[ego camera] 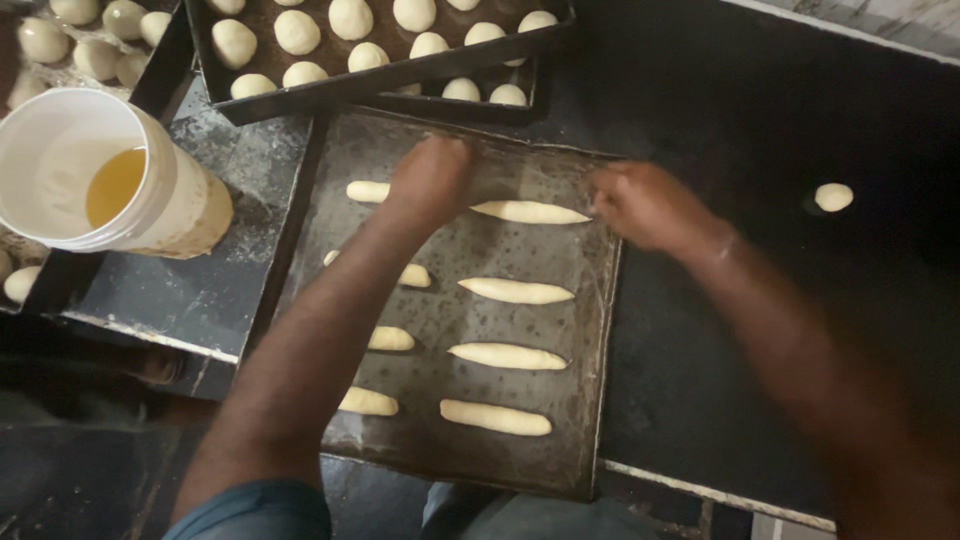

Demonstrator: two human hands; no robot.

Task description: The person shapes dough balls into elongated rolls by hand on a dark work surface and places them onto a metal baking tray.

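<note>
A white plastic tub (105,170) holding a pool of yellow oil stands near the worktop's (760,120) left edge, just beside a flat dark baking tray (440,450). On that tray lie eight long rolled dough pieces in two columns: four on the left, partly hidden by the forearm, and four on the right. The left hand (432,180) rests over the top-left dough piece (366,191) near the tray's far edge; whether its fingers are together or apart cannot be told. The right hand (645,205), blurred, hovers at the tray's far right corner, fingers loosely curled, just beside the tip of the top-right dough piece (530,212). Beyond the far edge sit stacked trays of round dough balls (350,20). One single dough ball (833,197) lies well apart on open dark worktop toward the right edge.
</note>
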